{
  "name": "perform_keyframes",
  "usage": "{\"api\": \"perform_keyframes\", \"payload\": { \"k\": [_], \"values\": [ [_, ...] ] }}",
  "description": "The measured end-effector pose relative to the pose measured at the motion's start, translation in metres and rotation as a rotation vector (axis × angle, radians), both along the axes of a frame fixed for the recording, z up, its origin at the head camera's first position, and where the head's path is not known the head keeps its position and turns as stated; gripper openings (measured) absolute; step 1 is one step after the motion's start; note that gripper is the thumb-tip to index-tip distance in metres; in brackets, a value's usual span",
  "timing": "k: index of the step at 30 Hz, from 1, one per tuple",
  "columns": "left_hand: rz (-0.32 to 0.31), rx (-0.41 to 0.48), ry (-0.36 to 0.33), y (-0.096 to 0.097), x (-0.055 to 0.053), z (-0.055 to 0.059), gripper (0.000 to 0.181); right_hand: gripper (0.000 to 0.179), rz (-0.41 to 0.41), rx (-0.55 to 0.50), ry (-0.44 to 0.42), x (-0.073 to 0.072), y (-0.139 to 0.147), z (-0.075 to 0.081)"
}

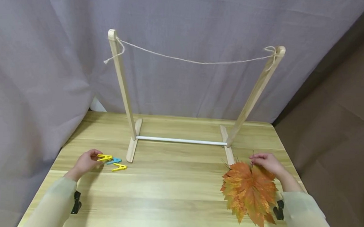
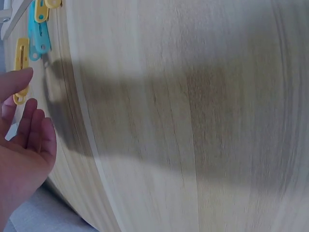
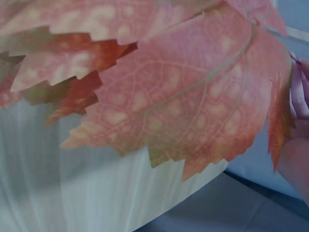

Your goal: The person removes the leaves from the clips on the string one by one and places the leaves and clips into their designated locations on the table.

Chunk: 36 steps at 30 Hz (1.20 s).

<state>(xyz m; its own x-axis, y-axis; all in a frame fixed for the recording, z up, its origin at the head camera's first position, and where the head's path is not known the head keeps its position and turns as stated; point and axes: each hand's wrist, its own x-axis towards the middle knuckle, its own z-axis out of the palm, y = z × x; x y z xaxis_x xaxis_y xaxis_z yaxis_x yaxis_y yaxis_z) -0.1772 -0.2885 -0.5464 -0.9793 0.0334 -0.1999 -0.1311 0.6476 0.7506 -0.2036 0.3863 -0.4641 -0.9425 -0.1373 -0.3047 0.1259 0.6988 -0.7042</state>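
At the left of the table my left hand pinches a yellow clothespin by one end between thumb and fingers. In the left wrist view the thumb crosses the lower part of that yellow clothespin. Just beyond it lie a blue clothespin and a second yellow clothespin. Over on the right, my right hand pinches the thin stem of an orange-red artificial maple leaf. Other leaves of the same kind overlap with it in a bunch. Leaf blades fill much of the right wrist view, partly hiding that hand.
A wooden stand with a left post and a right post stands at the back. Slack twine spans the tops, and a white rod joins the bases. Grey curtain hangs behind the wooden table.
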Motion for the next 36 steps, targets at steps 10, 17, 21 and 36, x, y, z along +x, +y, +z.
{"api": "perform_keyframes", "payload": {
  "k": [10, 17, 21, 36],
  "values": [
    [0.047, -0.007, 0.001, 0.004, 0.003, -0.007, 0.033, 0.036, -0.076, 0.091, 0.066, 0.004, 0.001, -0.017],
    [0.039, -0.029, 0.031, 0.001, 0.001, -0.004, 0.033, 0.037, -0.085, 0.117, 0.046, 0.003, 0.004, -0.022],
    [0.033, -0.045, 0.041, 0.000, 0.003, -0.003, 0.031, 0.038, -0.090, 0.130, 0.038, 0.004, 0.005, -0.027],
    [0.056, -0.017, 0.028, -0.009, 0.004, 0.004, 0.044, 0.037, -0.171, 0.155, 0.063, 0.004, 0.011, -0.026]
  ]
}}
